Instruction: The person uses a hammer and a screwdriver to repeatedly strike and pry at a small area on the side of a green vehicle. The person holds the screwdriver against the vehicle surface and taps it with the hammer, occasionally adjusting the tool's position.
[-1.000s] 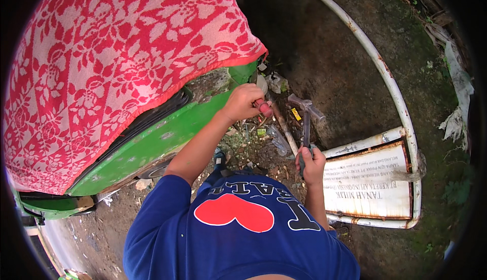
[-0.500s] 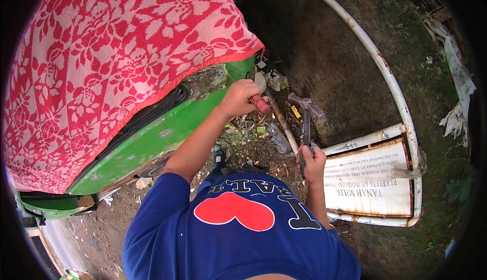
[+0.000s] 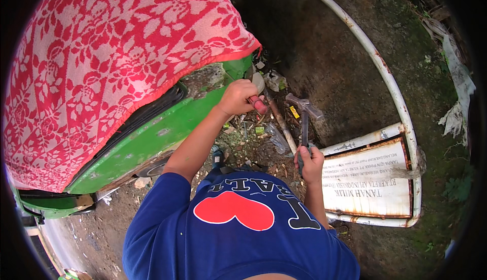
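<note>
My left hand (image 3: 236, 98) is wrapped around a red-handled tool (image 3: 258, 104) at the rusty corner of a green vehicle (image 3: 167, 128). Only the thick red handle end sticks out past the fingers; the tool's working end is hidden, so I cannot tell its exact kind. In my right hand (image 3: 310, 163) is a hammer (image 3: 304, 125), gripped low on its dark handle. Its metal head (image 3: 306, 106) is raised to the right of the red handle, apart from it.
A red and pink floral cloth (image 3: 116, 67) covers much of the vehicle. Below the hands, a wooden stick (image 3: 280, 120) and scattered litter lie on the dirt. At right, a rusty white sign (image 3: 373, 181) sits in a curved white pipe frame (image 3: 388, 74).
Both hands keep their grips, and the hammer stays raised. Hands, tools and vehicle appear only very slightly farther left in the view.
</note>
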Demonstrator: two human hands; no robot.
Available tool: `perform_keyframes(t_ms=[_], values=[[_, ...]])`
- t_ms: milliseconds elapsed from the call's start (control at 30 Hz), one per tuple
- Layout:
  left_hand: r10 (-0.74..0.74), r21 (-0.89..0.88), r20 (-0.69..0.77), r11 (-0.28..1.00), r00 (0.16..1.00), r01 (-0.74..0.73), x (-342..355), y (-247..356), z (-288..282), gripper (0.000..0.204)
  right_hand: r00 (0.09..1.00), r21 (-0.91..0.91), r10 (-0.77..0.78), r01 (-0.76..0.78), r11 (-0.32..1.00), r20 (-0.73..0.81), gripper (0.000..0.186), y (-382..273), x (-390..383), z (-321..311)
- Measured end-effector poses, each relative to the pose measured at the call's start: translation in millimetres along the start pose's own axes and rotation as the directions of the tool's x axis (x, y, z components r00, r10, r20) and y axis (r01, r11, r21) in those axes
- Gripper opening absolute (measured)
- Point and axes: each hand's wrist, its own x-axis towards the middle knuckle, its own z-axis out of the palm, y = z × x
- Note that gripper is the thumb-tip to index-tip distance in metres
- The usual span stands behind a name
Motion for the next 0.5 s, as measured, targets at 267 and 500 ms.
perform_keyframes(t_ms=[267, 500], values=[[0.041, 0.044, -0.020, 0.998, 0.999, -0.041, -9, -2, 7, 0.025, 1.000, 0.156, -0.019, 0.021, 0.988, -0.012, 0.032, 10, -6, 11], [0.035, 0.038, -0.086, 0.999, 0.996, -0.031, 5, -7, 8, 0.029, 0.947, 0.167, -0.318, 0.306, 0.937, 0.046, 0.038, 39, -18, 11]])
